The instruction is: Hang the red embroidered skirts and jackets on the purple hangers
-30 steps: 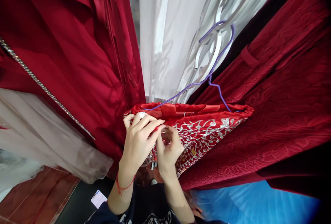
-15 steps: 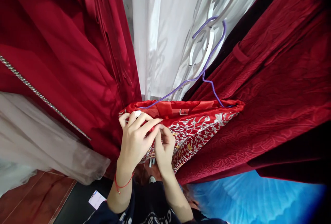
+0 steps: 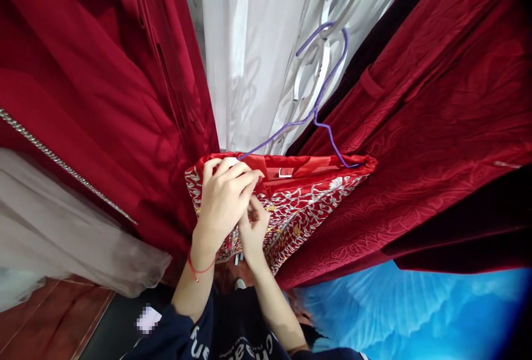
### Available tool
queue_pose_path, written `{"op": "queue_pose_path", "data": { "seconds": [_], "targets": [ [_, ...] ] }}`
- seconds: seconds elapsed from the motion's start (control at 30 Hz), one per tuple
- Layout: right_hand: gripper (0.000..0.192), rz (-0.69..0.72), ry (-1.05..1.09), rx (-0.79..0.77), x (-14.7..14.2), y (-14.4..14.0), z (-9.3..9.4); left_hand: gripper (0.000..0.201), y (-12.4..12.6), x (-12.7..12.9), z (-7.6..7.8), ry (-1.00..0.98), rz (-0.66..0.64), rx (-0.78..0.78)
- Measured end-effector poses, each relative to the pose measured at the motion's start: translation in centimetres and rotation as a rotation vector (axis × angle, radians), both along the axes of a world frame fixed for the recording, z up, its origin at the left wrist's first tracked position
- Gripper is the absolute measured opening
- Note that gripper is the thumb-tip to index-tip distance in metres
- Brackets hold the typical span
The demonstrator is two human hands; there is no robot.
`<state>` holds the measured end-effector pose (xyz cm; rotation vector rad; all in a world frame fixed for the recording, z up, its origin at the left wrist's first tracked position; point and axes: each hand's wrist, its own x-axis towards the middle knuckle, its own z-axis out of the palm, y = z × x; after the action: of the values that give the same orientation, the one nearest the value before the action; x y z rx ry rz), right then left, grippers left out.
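A red garment [image 3: 310,196] with silver and gold embroidery hangs by its open top edge from a purple wire hanger [image 3: 286,126]. Whether it is a skirt or a strapless dress I cannot tell. My left hand [image 3: 224,199] is closed over the left part of that edge, with a red string bracelet [image 3: 203,267] at the wrist. Something small and white shows by its fingers. Just below and to the right, my right hand [image 3: 254,226] pinches at the embroidered front, its fingertips partly hidden by the left hand. Inside the top sits a small label [image 3: 286,172].
The hanger hooks onto a white curled metal stand [image 3: 322,63]. Dark red gowns hang at the left [image 3: 103,83] and right [image 3: 436,144]. Pale tulle [image 3: 83,221] spreads at lower left, a blue pleated fabric [image 3: 399,310] at lower right. A white card [image 3: 148,319] lies on a black surface.
The view has shifted slightly, so the hanger and garment appear further left and a little higher. My left hand's fingers lie closer together over the top edge. My right hand still pinches just below.
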<state>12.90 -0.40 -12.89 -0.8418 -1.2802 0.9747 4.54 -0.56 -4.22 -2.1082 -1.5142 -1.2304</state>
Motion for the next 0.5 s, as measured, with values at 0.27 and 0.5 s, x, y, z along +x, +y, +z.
{"op": "queue_pose_path", "data": {
  "seconds": [0.27, 0.5],
  "targets": [
    [0.025, 0.104, 0.024, -0.060, 1.8, -0.4, 1.4, 0.027, -1.3, -2.6, -0.5, 0.109, -0.174, -0.084],
    [0.030, 0.153, 0.036, -0.101, 1.5, -0.4, 2.2, 0.019, 0.9, -2.8, -1.1, 0.254, -0.092, 0.153]
  ]
}}
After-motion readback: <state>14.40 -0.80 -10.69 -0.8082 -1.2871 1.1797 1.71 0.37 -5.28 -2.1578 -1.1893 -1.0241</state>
